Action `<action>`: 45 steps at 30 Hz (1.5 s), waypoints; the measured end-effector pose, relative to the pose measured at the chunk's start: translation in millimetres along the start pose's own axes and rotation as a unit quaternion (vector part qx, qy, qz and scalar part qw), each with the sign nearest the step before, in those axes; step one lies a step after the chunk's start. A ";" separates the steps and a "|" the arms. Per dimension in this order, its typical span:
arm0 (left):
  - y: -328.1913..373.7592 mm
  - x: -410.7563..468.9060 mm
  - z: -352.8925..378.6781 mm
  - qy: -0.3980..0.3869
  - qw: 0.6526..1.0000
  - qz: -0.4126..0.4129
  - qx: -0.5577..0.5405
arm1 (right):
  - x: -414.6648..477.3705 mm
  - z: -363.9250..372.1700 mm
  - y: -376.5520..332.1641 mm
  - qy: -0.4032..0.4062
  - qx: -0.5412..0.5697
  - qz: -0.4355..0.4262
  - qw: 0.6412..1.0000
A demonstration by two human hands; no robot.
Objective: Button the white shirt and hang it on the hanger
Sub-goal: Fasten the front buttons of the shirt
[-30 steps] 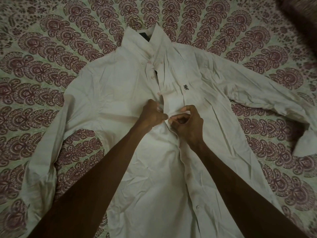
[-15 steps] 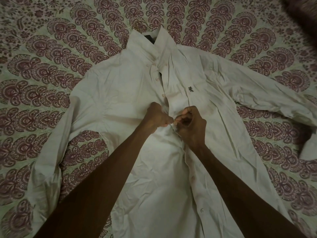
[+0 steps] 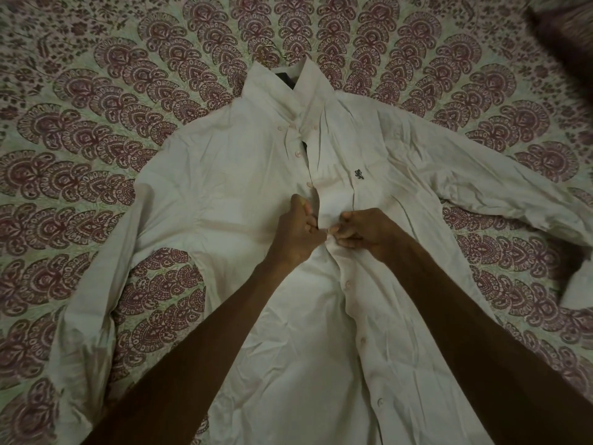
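— Both hands have bunched closer since a second ago. The right hand (image 3: 365, 232) had thumb and forefinger spread, and now its knuckles sit against the left hand (image 3: 296, 234).

— Where on the white shirt (image 3: 224, 194)?

— Mid-chest, at the front opening. It lies front up on the bed, collar (image 3: 272, 88) far, hem running off the near edge of view.

— And the fingers?

— Left fingers (image 3: 309, 221) are curled, pinching the left front edge. The right ones are curled too, pinching the right front edge. The fingertips meet, and whatever is between them is hidden.

— The rest of the front?

— The near buttons (image 3: 347, 284) look fastened. The far buttons (image 3: 297, 152) lie beside a gaping edge with a dark strip showing under it.

— The hanger (image 3: 272, 49)?

— Only its thin hook shows, just beyond the collar.

— Room around?

— The patterned bedspread (image 3: 96, 91) shows wide on the far side and on the left. The left sleeve (image 3: 80, 332) runs toward the near left. The right sleeve (image 3: 481, 187) stretches to the right edge of view, its cuff doubled back. A dark blurred shape (image 3: 561, 27) fills the far right corner.
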State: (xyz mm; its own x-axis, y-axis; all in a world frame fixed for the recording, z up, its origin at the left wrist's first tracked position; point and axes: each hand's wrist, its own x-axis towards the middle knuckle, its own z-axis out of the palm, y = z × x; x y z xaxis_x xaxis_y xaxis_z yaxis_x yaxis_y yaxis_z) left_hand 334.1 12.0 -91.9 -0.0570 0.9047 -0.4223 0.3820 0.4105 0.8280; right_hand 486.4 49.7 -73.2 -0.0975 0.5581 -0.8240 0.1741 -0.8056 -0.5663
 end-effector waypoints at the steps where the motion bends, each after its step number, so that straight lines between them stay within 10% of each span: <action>1: -0.6 -1.9 1.8 0.016 0.999 0.034 0.020 | 0.2 -1.0 -4.7 -0.004 -0.015 0.016 1.000; 8: -3.3 -2.0 4.3 0.044 0.993 0.082 0.069 | 2.2 3.9 -12.2 0.047 -0.090 0.080 0.992; 14: 3.6 13.4 -1.7 0.134 0.989 0.033 0.051 | -3.5 23.1 -9.5 0.282 -0.345 -0.254 0.858; 30: 16.4 63.4 -23.7 0.165 0.949 0.126 0.236 | 35.0 28.9 -53.7 0.239 -0.470 -0.307 0.793; 38: 30.5 69.7 -20.5 0.085 0.953 0.060 0.284 | 40.1 10.5 -62.2 0.189 -0.216 -0.179 0.941; 45: 28.7 70.2 -21.9 0.116 0.981 0.021 0.151 | 34.8 6.8 -58.9 0.143 -0.078 -0.142 0.976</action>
State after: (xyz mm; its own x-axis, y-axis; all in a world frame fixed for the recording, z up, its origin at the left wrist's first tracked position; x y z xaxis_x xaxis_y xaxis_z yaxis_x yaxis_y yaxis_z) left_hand 320.8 89.9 -89.7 -0.2307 0.9360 -0.2659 0.6427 0.3518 0.6806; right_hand 466.1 115.2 -68.7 0.1102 0.8059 -0.5818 0.3296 -0.5818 -0.7435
